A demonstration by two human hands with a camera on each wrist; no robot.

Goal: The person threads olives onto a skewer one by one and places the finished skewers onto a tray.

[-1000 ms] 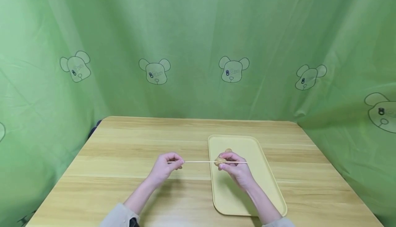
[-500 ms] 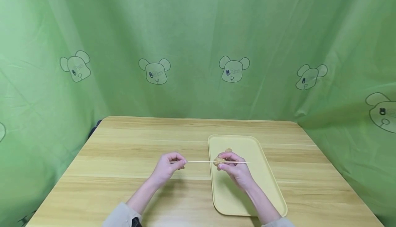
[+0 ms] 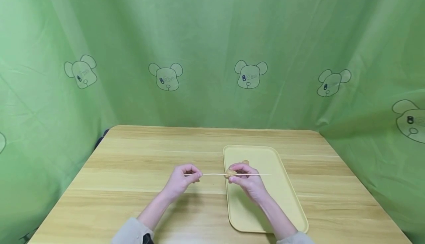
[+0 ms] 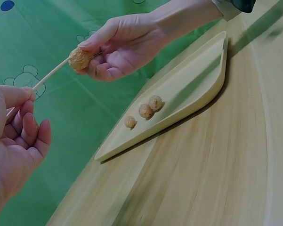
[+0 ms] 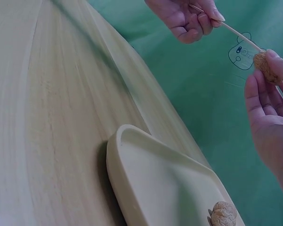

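My left hand [image 3: 182, 179] pinches a thin wooden skewer [image 3: 214, 174] near its left end, thumb against the fingers. The skewer lies roughly level above the table, bowed slightly between the hands. A brown, wrinkled, meatball-like ball [image 4: 80, 59] is threaded on it. Thumb and fingers of my right hand [image 3: 250, 185] grip this ball, and the skewer's far end sticks out to the right past them. In the left wrist view, several centimetres of bare stick separate the ball from my left fingers. Three similar balls [image 4: 145, 111] lie on the tray below.
A cream rectangular tray [image 3: 262, 214] with a raised rim stands on the wooden table [image 3: 132, 162], under and beyond my right hand. Green curtain [image 3: 206, 33] with bear-head prints hangs behind and at both sides of the table.
My right hand and the ball have slid left along the skewer, so more of it shows at the right. My left hand has shifted slightly right. The gap between them is smaller.
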